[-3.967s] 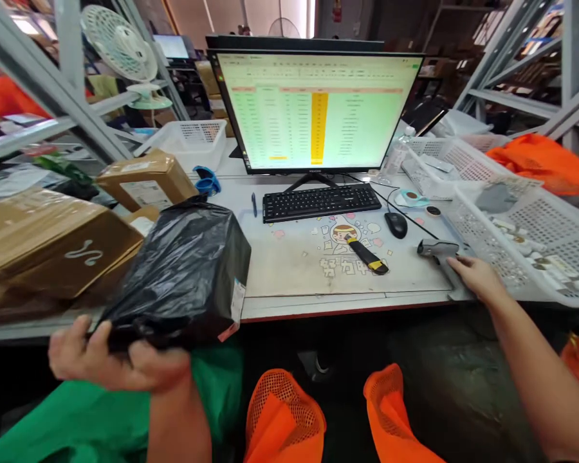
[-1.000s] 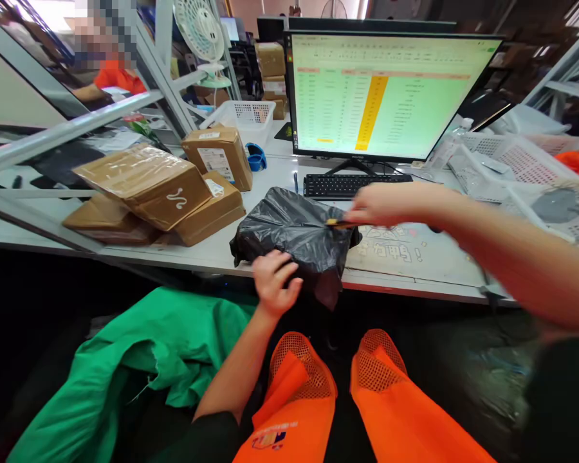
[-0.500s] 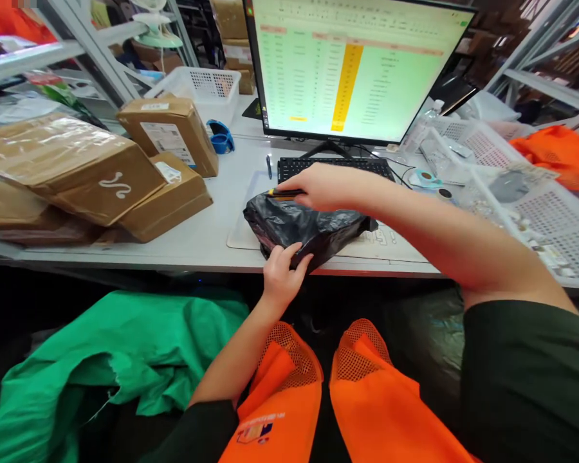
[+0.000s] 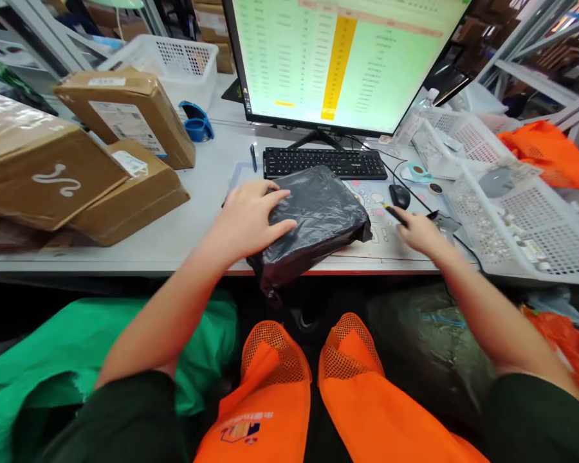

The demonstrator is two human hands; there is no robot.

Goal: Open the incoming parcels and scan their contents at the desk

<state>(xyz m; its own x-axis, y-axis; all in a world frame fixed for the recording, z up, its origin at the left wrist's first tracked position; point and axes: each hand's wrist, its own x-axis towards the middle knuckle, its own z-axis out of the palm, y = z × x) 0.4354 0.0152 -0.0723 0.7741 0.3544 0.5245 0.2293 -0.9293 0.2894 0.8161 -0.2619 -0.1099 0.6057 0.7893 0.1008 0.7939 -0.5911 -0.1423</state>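
Observation:
A package in black plastic (image 4: 318, 206) lies on the desk's front edge, its lower left corner hanging over. My left hand (image 4: 253, 218) rests on the package's left side, thumb and forefinger stretched apart over the top; its other fingers are partly hidden. To the right of the package, my right hand (image 4: 422, 231) is closed around a black utility knife with a yellow tip (image 4: 394, 214), held above the desk mat and apart from the package. Close beyond the knife sits a black mouse (image 4: 399, 196).
Behind the package are a keyboard (image 4: 325, 163) and a monitor (image 4: 338, 64). Cardboard boxes (image 4: 125, 116) are piled on the left, near a blue container (image 4: 197, 125). White baskets (image 4: 540, 218) with small items stand on the right. A pen (image 4: 253, 157) lies left of the keyboard.
My right hand has moved from the package's far left edge to its right side, still with the knife. My left hand has shifted from the front edge onto the package's left top.

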